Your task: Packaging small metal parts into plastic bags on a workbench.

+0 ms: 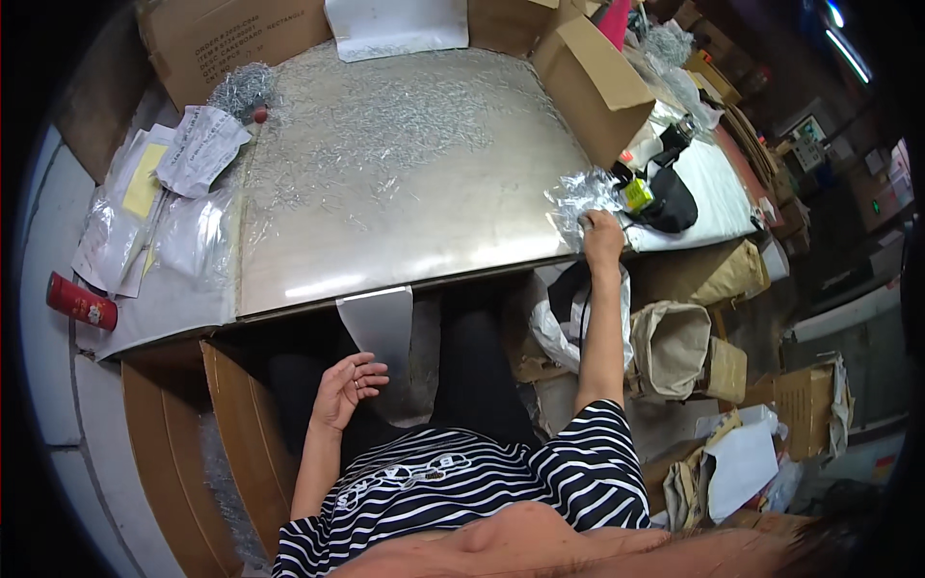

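At the right front edge of the table, my right hand is closed, its fingertips at a crumpled heap of shiny clear plastic film. The fingers seem to pinch the film's near edge; the exact grip is partly hidden. My left hand hangs over my lap, palm partly up, with loosely curled fingers apart and nothing in them. Close to it, a pale smooth panel juts from the table's front edge. Many short, thin silver strips lie scattered over the metal tabletop.
A tangled silver bundle, papers and plastic bags lie at left, beside a red can. An upright cardboard box and a black pouch stand at right. Below are a sack and open cartons.
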The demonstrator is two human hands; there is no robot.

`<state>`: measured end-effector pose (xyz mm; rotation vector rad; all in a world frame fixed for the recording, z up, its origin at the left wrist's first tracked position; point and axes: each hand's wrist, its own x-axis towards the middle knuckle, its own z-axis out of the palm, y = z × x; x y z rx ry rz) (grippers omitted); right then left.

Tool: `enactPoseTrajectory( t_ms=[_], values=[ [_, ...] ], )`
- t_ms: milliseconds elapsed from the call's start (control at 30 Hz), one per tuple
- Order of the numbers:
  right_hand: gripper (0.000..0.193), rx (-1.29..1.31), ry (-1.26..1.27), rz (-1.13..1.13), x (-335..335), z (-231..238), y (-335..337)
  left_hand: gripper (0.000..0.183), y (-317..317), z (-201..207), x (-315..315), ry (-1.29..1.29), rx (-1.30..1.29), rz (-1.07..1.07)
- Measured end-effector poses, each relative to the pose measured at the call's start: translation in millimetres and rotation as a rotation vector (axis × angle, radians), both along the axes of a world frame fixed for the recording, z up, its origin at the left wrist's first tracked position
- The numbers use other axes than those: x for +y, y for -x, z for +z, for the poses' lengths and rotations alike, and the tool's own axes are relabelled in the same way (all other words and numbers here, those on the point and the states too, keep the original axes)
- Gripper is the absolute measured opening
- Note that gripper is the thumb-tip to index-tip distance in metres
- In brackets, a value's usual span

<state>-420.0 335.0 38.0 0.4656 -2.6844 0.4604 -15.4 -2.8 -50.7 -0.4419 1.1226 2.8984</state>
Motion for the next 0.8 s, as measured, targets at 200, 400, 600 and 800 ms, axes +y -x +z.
enactPoseTrajectory(
  t_ms=[200, 400, 600, 800],
  values=[
    [0.065, 0.139, -0.352, 0.092, -49, -10, 25, 0.029, 28, 46, -17, 0.332, -0.093, 0.161],
    [0.064, -0.025, -0.354, -0.059, -107, 4, 86, 0.017, 67, 78, -77, 1.07, -0.028, 0.679],
    [0.056, 0.012, -0.052, 0.106, -168, -20, 316, 0.021, 118, 60, -100, 1.447, -0.183, 0.735],
    [0.062, -0.357, -0.26, -0.103, -196, -32, 301, 0.021, 110, 51, -101, 1.562, -0.118, 0.674]
  ],
)
